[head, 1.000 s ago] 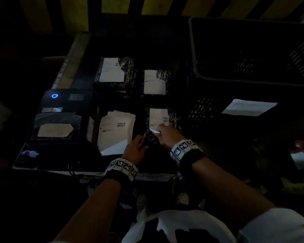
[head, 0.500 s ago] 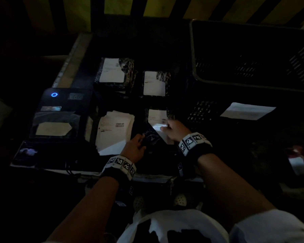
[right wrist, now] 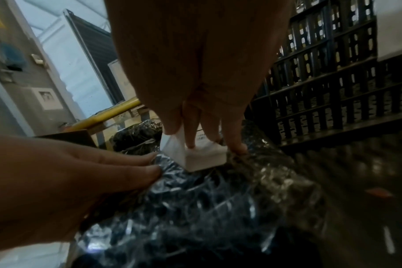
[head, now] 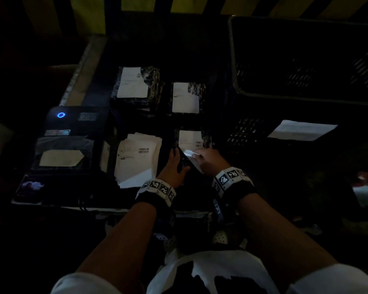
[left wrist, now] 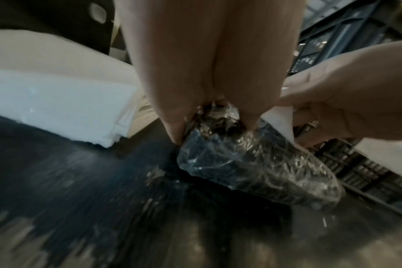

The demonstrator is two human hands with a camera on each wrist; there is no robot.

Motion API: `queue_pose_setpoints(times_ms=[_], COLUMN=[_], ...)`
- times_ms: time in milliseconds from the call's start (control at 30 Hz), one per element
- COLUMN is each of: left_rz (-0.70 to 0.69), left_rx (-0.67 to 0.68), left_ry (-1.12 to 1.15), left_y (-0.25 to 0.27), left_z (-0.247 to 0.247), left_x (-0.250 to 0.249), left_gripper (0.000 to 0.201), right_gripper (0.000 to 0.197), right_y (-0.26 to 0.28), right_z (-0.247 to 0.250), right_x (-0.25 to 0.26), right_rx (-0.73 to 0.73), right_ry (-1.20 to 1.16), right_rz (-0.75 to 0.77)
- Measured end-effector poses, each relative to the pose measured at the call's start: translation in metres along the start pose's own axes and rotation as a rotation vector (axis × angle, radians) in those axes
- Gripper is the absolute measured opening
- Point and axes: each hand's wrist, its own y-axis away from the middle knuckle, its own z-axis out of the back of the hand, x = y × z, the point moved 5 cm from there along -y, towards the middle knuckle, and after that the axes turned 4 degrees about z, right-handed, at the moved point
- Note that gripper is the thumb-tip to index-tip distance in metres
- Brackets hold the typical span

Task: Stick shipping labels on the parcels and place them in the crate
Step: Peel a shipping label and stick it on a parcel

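Firmly, our left hand [head: 173, 166] gripped the end of the black bubble-wrapped parcel [left wrist: 252, 163], fingers close together, while our right hand [head: 207, 160] pinched the white paper label [right wrist: 203, 158] on its top. It sat near the black plastic crate [head: 285, 98], outside it.

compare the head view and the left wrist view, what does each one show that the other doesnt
Only head: the printer with its blue light, and two labelled parcels farther back. Only left wrist: close up, the crinkled wrap at the end of the parcel, gripped by the left hand. Both: the right hand pinching the label over that parcel, and the label stack.
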Motion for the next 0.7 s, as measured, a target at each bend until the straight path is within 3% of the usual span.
queue_pose_setpoints(times_ms=[100,567,700], left_rz=[0.000,0.014,-0.002], left_rx=[0.001,-0.036,-0.041], left_ry=[0.003,0.033,0.046], left_y=[-0.004,-0.006,-0.007], left_z=[0.000,0.001,0.001], left_x=[0.004,0.007,0.006], left_gripper=[0.078,0.076,0.075], right_gripper=[0.039,0.026,0.043], right_y=[0.003,-0.003,-0.006], right_z=[0.002,0.021,0.026], right_x=[0.006,0.021,0.021], right_rx=[0.017,-0.037,-0.054], right_ry=[0.005,0.016,0.087], right_rz=[0.034,0.077,0.071])
